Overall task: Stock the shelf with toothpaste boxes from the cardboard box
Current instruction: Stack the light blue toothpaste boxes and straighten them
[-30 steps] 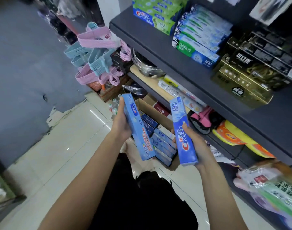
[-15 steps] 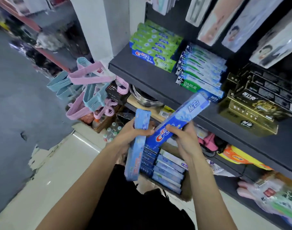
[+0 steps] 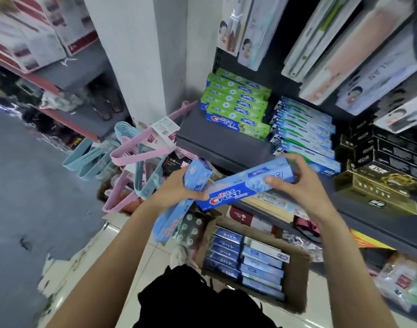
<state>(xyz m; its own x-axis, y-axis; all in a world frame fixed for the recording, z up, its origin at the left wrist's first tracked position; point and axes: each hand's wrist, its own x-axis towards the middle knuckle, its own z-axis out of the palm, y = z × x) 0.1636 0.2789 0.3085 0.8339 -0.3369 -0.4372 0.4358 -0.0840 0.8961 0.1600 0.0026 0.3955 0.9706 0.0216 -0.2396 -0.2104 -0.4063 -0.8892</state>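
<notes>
Left hand: I see my left hand (image 3: 173, 189) curled round a pale blue toothpaste box (image 3: 179, 200), gripping it near its upper end; the box hangs steeply, its lower end pointing down toward the floor.
Right hand: my right hand (image 3: 302, 183) holds the far end of a blue Crest box (image 3: 240, 187), thumb on the near face and fingers bent over the top edge.
Crest box: it lies slanted, its left end low and touching the left hand's thumb, its right end raised in front of the shelf edge.
Two held boxes: they cross just beside the left hand, the Crest box in front.
Shelf: the dark shelf (image 3: 217, 143) has a bare patch at its left, near the corner.
Green stack: green Crest boxes (image 3: 236, 107) lie piled at the far left of the shelf.
Blue-and-white stack: Darlie-type boxes (image 3: 304, 131) sit right of the green ones, touching them.
Black and gold boxes: a stack (image 3: 382, 166) stands further right on the same shelf.
Cardboard box: the open cardboard box (image 3: 295, 282) rests on the tiled floor below my hands, with rows of blue toothpaste boxes (image 3: 245, 259) packed inside.
Hangers: pink and blue hangers (image 3: 129, 159) hang left of the shelf.
Above: hanging toothbrush packs (image 3: 255, 36), blurred.
</notes>
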